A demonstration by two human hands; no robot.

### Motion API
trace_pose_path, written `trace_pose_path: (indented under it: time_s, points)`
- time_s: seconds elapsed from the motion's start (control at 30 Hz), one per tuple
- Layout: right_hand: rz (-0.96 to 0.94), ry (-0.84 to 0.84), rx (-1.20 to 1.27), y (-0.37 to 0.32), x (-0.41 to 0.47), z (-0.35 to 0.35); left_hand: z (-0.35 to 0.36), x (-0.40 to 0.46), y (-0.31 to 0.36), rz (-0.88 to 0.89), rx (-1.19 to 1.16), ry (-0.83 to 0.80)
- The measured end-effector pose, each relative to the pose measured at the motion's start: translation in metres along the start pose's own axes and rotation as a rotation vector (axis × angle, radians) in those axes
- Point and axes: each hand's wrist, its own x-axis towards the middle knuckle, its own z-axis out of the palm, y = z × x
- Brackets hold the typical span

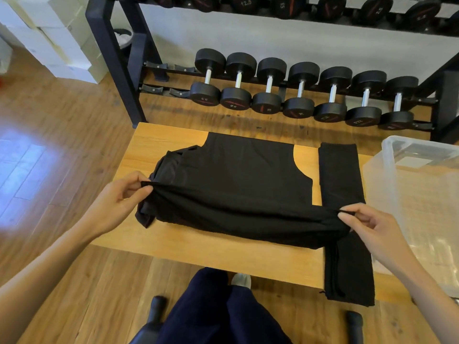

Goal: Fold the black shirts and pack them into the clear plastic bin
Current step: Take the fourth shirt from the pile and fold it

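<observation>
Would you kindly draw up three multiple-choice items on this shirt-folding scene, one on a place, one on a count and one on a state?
1. Where does the clear plastic bin stand relative to the shirt being folded?
A. To its right
B. To its left
C. Under the table

2. How many dumbbells rest on the lower rack rail behind the table?
A. Four
B. Seven
C. Ten

3. What are the two hands doing?
A. Both lie flat on the table
B. Each pinches an end of the shirt's near fold
C. One reaches into the bin

Answers:
1 A: the bin sits at the right edge of the view, beyond the long folded black garment.
2 B: seven dumbbells sit side by side there.
3 B: the left hand and the right hand each grip the fabric.
</observation>
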Motion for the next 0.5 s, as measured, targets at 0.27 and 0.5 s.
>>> trace_pose_path:
  time_s: [0.27, 0.5]
  points:
    - [0.030, 0.088, 0.040, -0.004, 0.074, -0.004, -0.014, 0.098, 0.008, -0.020, 0.012, -0.034]
    - [0.069, 0.150, 0.027, 0.010, 0.152, 0.006, -0.010, 0.181, 0.001, -0.049, 0.040, -0.044]
